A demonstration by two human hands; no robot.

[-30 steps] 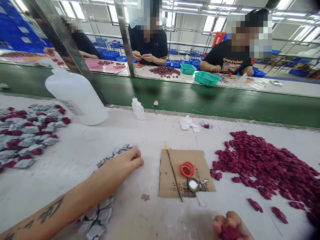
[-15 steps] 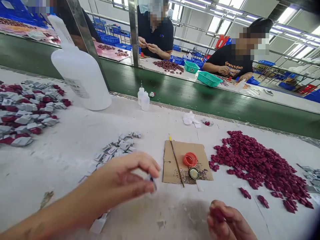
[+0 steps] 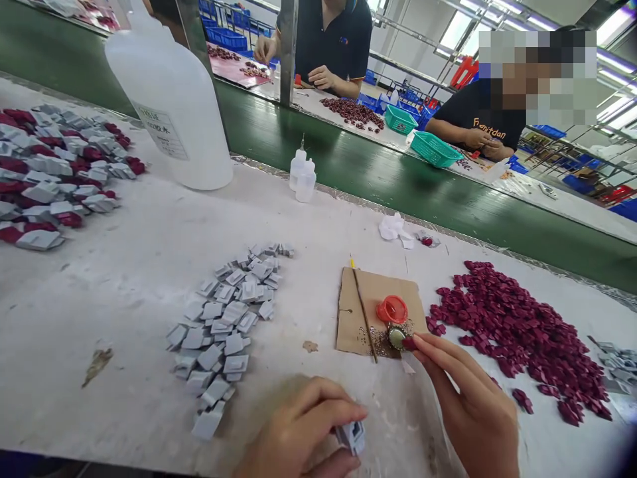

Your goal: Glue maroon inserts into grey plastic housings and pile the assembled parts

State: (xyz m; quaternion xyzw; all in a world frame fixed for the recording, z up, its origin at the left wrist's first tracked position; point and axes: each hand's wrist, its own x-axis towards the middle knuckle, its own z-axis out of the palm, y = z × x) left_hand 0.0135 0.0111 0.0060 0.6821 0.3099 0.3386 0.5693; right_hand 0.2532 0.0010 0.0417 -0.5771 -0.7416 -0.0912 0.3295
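Now the left hand (image 3: 298, 431) pinches a small grey square piece (image 3: 352, 436); the right hand (image 3: 472, 405) dips a dark-red piece (image 3: 409, 343).

Left hand (image 3: 298, 431) pinches a grey piece (image 3: 352, 436); right hand (image 3: 472, 405) dips a maroon piece (image 3: 409, 343) at the small cap (image 3: 396, 336).

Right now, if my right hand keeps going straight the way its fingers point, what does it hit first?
Your right hand points up-left, pinching a red piece. That piece would likely first meet the small round cap on the cardboard; they look almost touching, though depth is unclear.
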